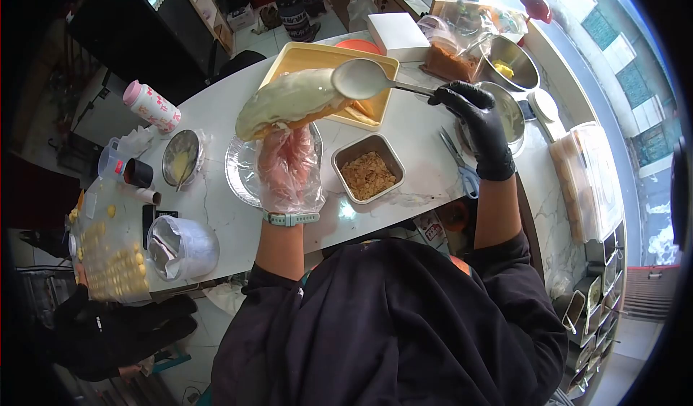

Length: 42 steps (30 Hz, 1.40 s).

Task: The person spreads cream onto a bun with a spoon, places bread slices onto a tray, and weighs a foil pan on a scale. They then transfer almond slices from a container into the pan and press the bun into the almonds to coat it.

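My left hand [287, 166], in a clear plastic glove, holds up a long bread roll [292, 101] coated on top with pale cream. Beneath that hand is a round foil-coloured dish [237, 171]. My right hand [473, 117], in a black glove, grips the handle of a large metal spoon [359, 80], whose bowl overlaps the roll's right end. Behind the roll lies a yellow tray [299, 54] with bread pieces [362, 110] in it. Nearer me, a square metal tin [399, 166] contains brown flakes [368, 175]. A metal bowl [514, 110] stands beside my right hand, partly hidden by it.
Scissors [455, 153] lie right of the tin. Another metal bowl [530, 77] stands at the back right, near a clear box [592, 182]. Leftward are a small bowl [177, 146], a tumbler [153, 106] and a white tub [191, 247]. A person in dark clothes [108, 330] is at lower left.
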Each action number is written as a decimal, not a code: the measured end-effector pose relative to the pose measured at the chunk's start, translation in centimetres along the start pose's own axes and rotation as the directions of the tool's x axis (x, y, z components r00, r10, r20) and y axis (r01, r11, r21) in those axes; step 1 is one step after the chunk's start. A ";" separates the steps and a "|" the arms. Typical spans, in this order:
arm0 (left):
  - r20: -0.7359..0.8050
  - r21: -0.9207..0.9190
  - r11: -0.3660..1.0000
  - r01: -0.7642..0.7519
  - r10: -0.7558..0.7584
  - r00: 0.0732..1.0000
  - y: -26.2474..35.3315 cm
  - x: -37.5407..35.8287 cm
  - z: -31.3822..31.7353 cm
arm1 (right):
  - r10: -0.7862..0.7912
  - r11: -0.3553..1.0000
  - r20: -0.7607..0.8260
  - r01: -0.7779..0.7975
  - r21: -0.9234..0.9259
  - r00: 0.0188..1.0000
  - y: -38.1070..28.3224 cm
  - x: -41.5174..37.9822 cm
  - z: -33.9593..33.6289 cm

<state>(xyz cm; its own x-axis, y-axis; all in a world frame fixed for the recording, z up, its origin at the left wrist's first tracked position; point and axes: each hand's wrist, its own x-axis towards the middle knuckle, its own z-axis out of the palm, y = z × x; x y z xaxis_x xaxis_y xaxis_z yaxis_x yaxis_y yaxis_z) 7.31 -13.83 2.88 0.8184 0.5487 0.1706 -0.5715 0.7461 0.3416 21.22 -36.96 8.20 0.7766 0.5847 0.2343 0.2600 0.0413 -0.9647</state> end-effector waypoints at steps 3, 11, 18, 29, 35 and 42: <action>0.001 -0.036 0.999 0.001 -0.001 1.000 0.4 -0.7 -0.2 | 0.093 0.991 -0.032 -0.090 0.102 0.995 1.3 0.2 -0.2; 0.050 0.033 0.999 -0.015 0.014 0.999 1.2 -2.2 -0.2 | 0.178 0.969 0.111 -0.194 0.151 0.978 2.4 0.0 0.0; 0.212 0.135 0.988 0.080 -0.108 0.971 1.7 -3.4 -0.2 | 0.224 0.931 0.275 -0.288 0.223 0.935 2.1 -0.8 0.1; 0.041 0.475 0.870 0.131 -0.170 0.985 1.1 -4.9 1.1 | 0.056 0.989 0.485 -0.114 0.090 0.873 2.6 0.2 -0.1; -0.057 0.553 0.822 0.136 -0.125 0.990 1.0 -5.3 0.6 | 0.152 0.961 0.373 -0.225 0.160 0.915 2.7 3.2 1.7; -0.044 0.610 0.790 -0.056 0.104 0.994 0.8 -5.9 -0.7 | -0.170 0.982 0.566 0.088 0.169 0.807 3.2 2.5 1.6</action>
<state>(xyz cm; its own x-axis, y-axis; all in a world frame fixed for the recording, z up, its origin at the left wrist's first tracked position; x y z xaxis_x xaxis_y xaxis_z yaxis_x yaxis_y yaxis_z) 2.01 -16.19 1.55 0.7512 0.6393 0.1646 -0.4607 0.3291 0.8243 23.05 -34.07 5.49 0.2576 0.9233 0.2849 0.2262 0.2291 -0.9468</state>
